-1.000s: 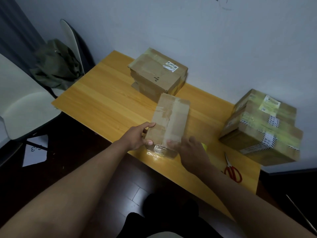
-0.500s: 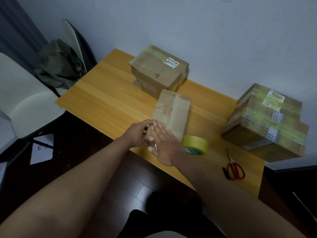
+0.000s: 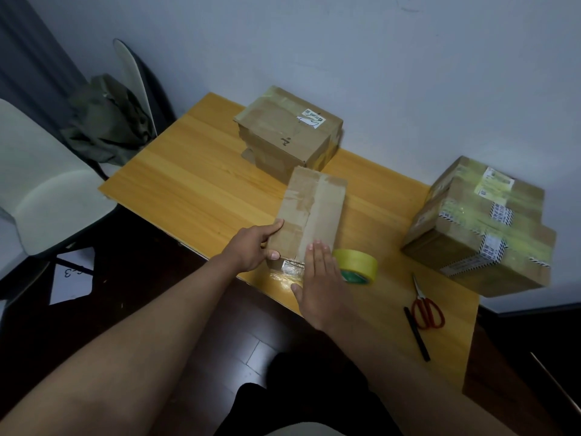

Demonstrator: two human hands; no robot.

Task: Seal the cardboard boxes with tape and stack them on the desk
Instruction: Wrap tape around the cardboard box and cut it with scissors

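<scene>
The left hand [image 3: 251, 250] grips the near left corner of the box [image 3: 311, 217]. The right hand [image 3: 322, 278] lies flat, fingers straight, on its near end. The tape roll [image 3: 356, 265] sits just right of that hand.

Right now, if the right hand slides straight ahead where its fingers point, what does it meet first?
Likely nothing: the right hand lies flat on the long brown cardboard box, fingers pointing along its top.

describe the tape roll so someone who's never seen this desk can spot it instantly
Start at the wooden desk and go to its near edge, where both hands are on a long flat cardboard box. The tape roll lies flat just right of that box, beside the right hand. It is the only round, yellow thing there, with a green core.
</scene>
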